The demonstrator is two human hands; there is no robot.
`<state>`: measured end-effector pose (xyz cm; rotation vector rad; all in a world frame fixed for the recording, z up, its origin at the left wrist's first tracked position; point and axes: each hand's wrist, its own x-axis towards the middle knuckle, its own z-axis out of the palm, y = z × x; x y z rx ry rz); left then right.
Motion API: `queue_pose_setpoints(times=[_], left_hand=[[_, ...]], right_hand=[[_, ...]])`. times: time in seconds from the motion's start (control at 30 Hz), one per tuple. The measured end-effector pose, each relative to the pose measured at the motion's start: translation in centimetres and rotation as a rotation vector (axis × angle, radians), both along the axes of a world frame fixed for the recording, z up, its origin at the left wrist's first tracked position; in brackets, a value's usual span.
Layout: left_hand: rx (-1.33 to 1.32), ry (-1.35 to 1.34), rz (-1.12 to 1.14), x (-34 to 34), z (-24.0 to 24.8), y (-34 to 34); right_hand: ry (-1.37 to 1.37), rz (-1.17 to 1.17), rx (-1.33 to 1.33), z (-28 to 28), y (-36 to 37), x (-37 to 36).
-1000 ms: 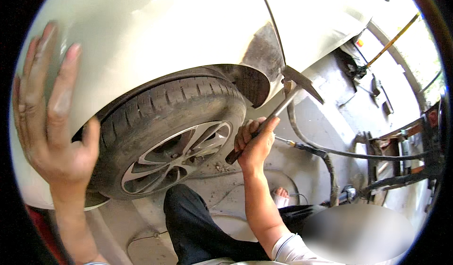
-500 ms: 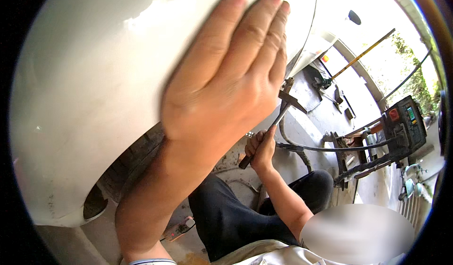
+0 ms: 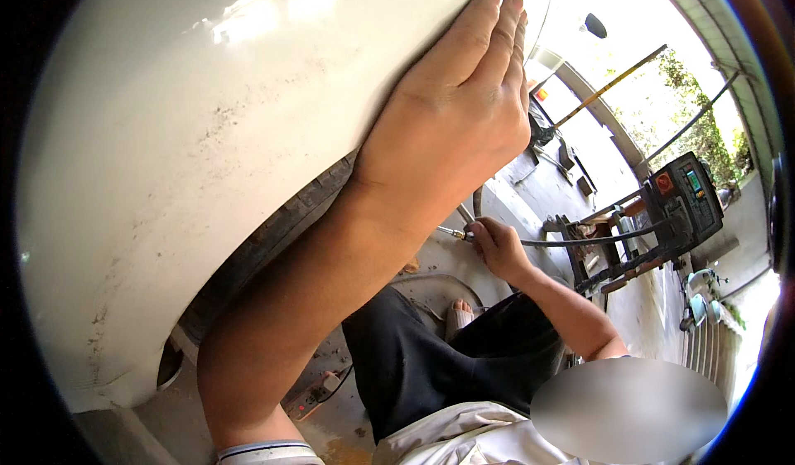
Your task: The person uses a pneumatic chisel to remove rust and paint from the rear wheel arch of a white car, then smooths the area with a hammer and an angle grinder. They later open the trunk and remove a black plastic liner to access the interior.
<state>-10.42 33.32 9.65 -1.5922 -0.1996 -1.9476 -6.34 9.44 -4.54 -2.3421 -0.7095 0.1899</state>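
My left hand lies against the white car body panel with its fingers stretched out, above the wheel arch. Inside the arch, part of a dark tyre shows. Lower and to the right, my right hand is closed round a hammer, of which only a bit of the metal shaft is visible; my left hand and forearm cover its head. A silver metal tip with a black cable sits at my right hand, and whether my fingers grip it too is unclear.
A black machine with a display stands on a cart to the right. Beyond it are a yellow pole and tools on the floor. A power strip lies by my left knee, and a hose runs between my legs.
My left hand has moved right along the panel, uncovering dark smudges. The hammer in my right hand has tilted the other way, and its head has gone behind my left hand.
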Motion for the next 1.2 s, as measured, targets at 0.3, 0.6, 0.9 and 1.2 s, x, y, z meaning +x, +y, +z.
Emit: queue_pose_setpoints(times=[0.3, 0.6, 0.9, 1.2], left_hand=[[-0.03, 0.044, -0.089, -0.2, -0.3, 0.0], [-0.04, 0.216, -0.117, -2.4, -0.1, 1.0], [-0.077, 0.425, -0.096, -4.2, 0.8, 0.1], [-0.025, 0.57, 0.089, -5.0, 2.5, -0.9]], right_hand=[[-0.338, 0.096, -0.489, 3.8, -0.5, 3.7], [-0.29, 0.068, -0.294, 4.5, 1.6, 4.2], [-0.342, -0.141, -0.155, 8.6, 1.7, 6.9], [-0.198, -0.077, -0.1, 9.1, 1.1, 7.8]])
